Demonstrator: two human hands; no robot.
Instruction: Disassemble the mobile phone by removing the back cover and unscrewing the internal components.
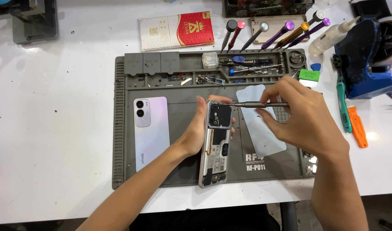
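a red and white flat package [177, 30] lies on the counter [54, 107] beyond the grey mat [183, 128]. left hand [196, 132] clamps the opened phone [215, 143], long axis running near to far; right hand [300, 117] pinches the screwdriver [258, 104], tip pointing left at the phone's top.

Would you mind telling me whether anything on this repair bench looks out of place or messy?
Only small things: dark specks dot the white table, and the orange tool and green tool lie off the grey mat.
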